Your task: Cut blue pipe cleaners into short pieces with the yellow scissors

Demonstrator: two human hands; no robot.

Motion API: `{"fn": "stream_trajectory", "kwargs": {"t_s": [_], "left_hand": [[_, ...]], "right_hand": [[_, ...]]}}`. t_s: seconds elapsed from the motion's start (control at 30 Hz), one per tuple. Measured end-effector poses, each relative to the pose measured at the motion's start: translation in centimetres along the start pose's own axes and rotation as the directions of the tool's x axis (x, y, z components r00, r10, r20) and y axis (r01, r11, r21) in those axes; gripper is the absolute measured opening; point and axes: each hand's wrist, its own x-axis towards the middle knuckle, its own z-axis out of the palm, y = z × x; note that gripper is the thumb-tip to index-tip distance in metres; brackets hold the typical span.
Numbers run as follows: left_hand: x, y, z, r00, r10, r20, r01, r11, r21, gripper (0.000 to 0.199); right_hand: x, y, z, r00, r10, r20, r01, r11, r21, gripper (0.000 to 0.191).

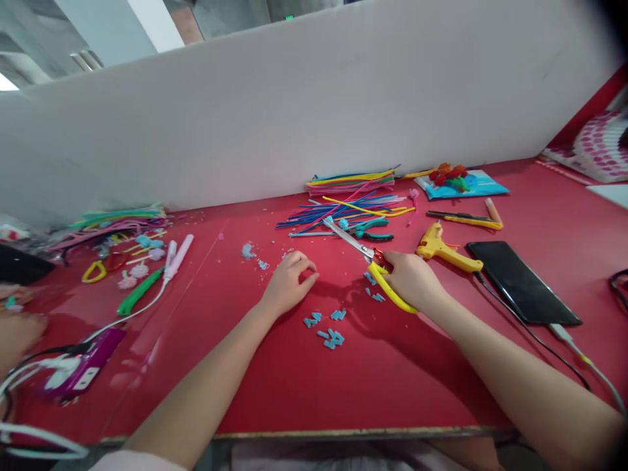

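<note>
Scissors: The scissors (367,252), yellow-handled, sit in the worker's grip above a red desk (275,392), their long axis slanting from the handles on the near right to the blade tips on the far left.
Right hand: The right hand (411,280) is closed around the scissors' handles, on the right of the pivot; whether the blades are fully together cannot be told.
Left hand: The left hand (290,282) rests to the left of the scissors, apart from them, thumb and forefinger curved close toward each other; whether they pinch anything cannot be told.
Line of the blades: The scissors' tips point beyond the left hand's fingers, not into them, leaving a gap of red between.
Small blue pieces: The small blue pieces (331,339) lie in clusters on the near side of the scissors, left of the handles and nearer the left hand; a few more show just beside the yellow handle.
Fuzzy sticks: A loose pile of fuzzy sticks (314,214) spreads on the far side of the scissors, just past the tips.
Pliers: The pliers (375,235) lie just beyond the scissors' blades.
Glue gun: A yellow glue gun (449,252) lies right of the scissors, with a phone (523,281) farther right.
</note>
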Motion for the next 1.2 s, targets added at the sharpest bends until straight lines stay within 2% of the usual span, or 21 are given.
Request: {"fn": "stream_trajectory", "kwargs": {"t_s": [0.13, 0.23, 0.37, 0.5, 0.7, 0.77, 0.83, 0.93, 1.0, 1.1, 1.13, 1.2], "left_hand": [[-0.5, 1.3, -0.9, 0.980, 0.063, 0.191, -0.044, 0.994, -0.103, 0.008], [-1.0, 2.6, -1.0, 0.946, 0.098, 0.309, -0.045, 0.984, -0.174, 0.011], [-1.2, 4.5, -0.1, 0.942, 0.173, 0.289, -0.152, 0.984, -0.093, 0.006], [-0.9, 5.1, 0.6, 0.924, 0.238, 0.298, -0.236, 0.971, -0.044, 0.012], [-0.4, 5.1, 1.1, 0.937, 0.190, 0.295, -0.194, 0.981, -0.017, 0.009], [-0.2, 5.2, 1.2, 0.928, 0.197, 0.317, -0.205, 0.979, -0.010, 0.008], [-0.1, 5.4, 1.4, 0.916, 0.228, 0.329, -0.237, 0.971, -0.013, 0.005], [-0.1, 5.3, 1.6, 0.914, 0.257, 0.314, -0.262, 0.965, -0.028, 0.012], [-0.3, 5.1, 1.6, 0.934, 0.223, 0.281, -0.207, 0.974, -0.087, 0.011], [-0.5, 4.5, 1.5, 0.973, 0.075, 0.219, -0.005, 0.953, -0.302, 0.009], [-0.5, 4.4, 1.4, 0.977, 0.015, 0.211, 0.073, 0.912, -0.403, 0.009], [-0.5, 4.1, 1.3, 0.967, -0.079, 0.242, 0.213, 0.768, -0.604, 0.011]], "right_hand": [[0.1, 0.0, 0.4, 1.000, -0.005, 0.022, 0.006, 1.000, -0.007, 0.019], [0.0, -0.1, 0.7, 0.999, -0.005, 0.034, 0.005, 1.000, -0.010, 0.022], [-0.1, -0.4, 1.0, 0.999, -0.002, 0.035, 0.002, 1.000, -0.011, 0.025], [-0.1, -0.4, 1.1, 1.000, 0.005, 0.030, -0.005, 1.000, -0.009, 0.026], [-0.2, 0.0, 1.1, 0.999, 0.019, 0.032, -0.020, 1.000, 0.023, 0.023], [-0.1, 0.2, 0.9, 0.999, 0.026, 0.022, -0.027, 0.999, 0.030, 0.022], [0.1, 0.4, 0.6, 0.999, 0.037, 0.004, -0.037, 0.995, 0.091, 0.023], [0.4, 0.5, -0.5, 0.993, 0.110, 0.032, -0.114, 0.937, 0.329, 0.026], [0.4, 0.1, -1.6, 0.979, 0.171, 0.115, -0.205, 0.845, 0.494, 0.025], [0.0, -1.0, -2.8, 0.962, 0.184, 0.200, -0.270, 0.731, 0.626, 0.028], [-0.2, -1.5, -2.9, 0.961, 0.146, 0.233, -0.266, 0.713, 0.649, 0.030], [-0.5, -2.6, -2.5, 0.945, 0.033, 0.324, -0.260, 0.676, 0.689, 0.032]]}}
